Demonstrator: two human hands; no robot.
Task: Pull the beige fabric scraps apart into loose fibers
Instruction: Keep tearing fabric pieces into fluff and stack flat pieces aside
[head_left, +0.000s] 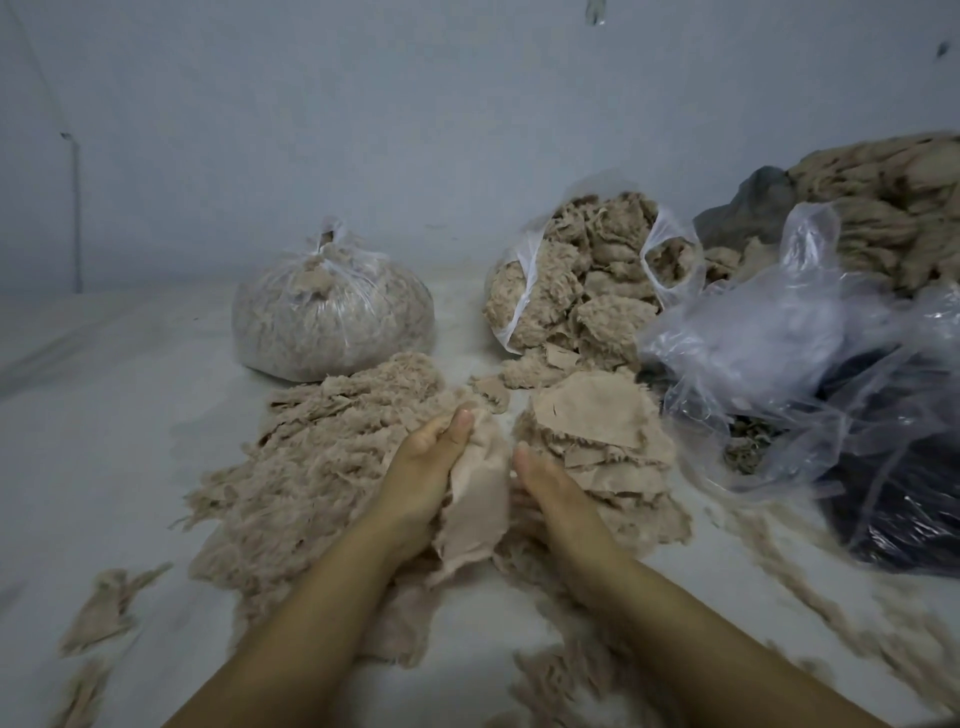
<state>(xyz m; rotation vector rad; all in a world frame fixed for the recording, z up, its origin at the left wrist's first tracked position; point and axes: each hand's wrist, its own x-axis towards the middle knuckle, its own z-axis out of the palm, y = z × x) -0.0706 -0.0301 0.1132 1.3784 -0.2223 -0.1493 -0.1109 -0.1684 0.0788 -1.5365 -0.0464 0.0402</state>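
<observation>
A beige fabric scrap (475, 499) hangs between my two hands at the centre. My left hand (423, 462) grips its left edge, thumb up on the cloth. My right hand (545, 486) holds its right edge, with the fingers hidden under the fabric. A stack of flat beige scraps (597, 441) lies just right of my right hand. To the left spreads a fluffy heap of loose fibers (322, 467).
A tied clear bag of fibers (332, 317) stands at the back left and an open bag of scraps (582, 280) at the back centre. Crumpled clear plastic (779, 353), a dark bag (893, 499) and more beige material (893, 218) crowd the right. Stray tufts (104, 608) dot the white floor.
</observation>
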